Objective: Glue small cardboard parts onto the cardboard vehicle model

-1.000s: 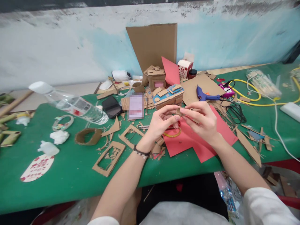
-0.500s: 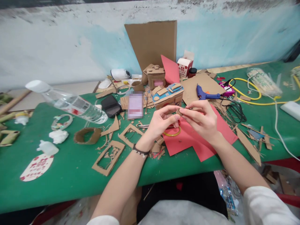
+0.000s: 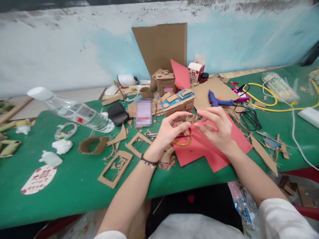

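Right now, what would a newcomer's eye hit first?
Probably the bright red paper on the green tabletop, just right of centre, beside the left hand pinching a small cardboard piece. Then the blue glue gun farther back, and the big clear bottle at the left.

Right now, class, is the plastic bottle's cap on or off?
On: the white cap sits over the neck of the plastic bottle.

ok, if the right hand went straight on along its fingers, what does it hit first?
Probably the small cardboard piece in the left hand, or that hand's fingertips; depth across the gap is unclear.
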Available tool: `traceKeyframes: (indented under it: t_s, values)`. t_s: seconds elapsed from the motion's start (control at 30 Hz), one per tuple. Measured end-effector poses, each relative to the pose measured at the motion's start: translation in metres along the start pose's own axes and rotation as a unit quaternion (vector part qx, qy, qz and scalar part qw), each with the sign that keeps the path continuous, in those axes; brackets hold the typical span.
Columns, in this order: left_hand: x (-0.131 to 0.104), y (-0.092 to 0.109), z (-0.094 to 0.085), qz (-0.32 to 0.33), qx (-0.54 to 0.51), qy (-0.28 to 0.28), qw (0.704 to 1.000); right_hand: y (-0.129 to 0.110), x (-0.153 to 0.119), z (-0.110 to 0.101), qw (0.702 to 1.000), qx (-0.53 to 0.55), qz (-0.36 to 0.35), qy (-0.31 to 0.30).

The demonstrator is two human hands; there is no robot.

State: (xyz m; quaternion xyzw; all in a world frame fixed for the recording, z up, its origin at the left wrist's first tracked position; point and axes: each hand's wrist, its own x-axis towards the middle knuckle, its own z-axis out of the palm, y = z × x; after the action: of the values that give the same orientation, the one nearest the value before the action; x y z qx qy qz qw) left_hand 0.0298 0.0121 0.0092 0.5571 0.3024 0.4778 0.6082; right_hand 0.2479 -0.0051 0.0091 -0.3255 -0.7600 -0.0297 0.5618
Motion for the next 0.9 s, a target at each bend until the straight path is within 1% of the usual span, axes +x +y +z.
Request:
traceKeyframes:
  t_s: [0.1, 0.27, 0.53, 0.67, 0.9]
  values:
    - [-0.0006, -0.003, -0.0022, 0.002, 0.006, 0.014, 1.0, -0.0014, 0.0025, -0.0014, 0.999, -0.008, -0.008, 0.03]
    - [-0.0003, -0.0069, -0.0049, 0.022, 0.006, 0.012, 1.0, -0.0059, 0.0034, 0.0024, 0.998, 0.021, -0.059, 0.008]
    - [0.0025, -0.0069, -0.0066, 0.033, -0.001, 0.019, 0.999, -0.0066, -0.0008, 0.0068, 0.998, -0.007, -0.058, -0.013]
    - [0.0028, -0.0034, -0.0044, 0.033, -0.017, 0.031, 0.999, -0.006, -0.0015, 0.0078, 0.997, 0.004, -0.073, -0.008]
    - [0.0018, -0.0032, -0.0052, 0.03, 0.003, 0.029, 0.999, -0.005, -0.0026, 0.0084, 0.998, -0.001, -0.061, -0.011]
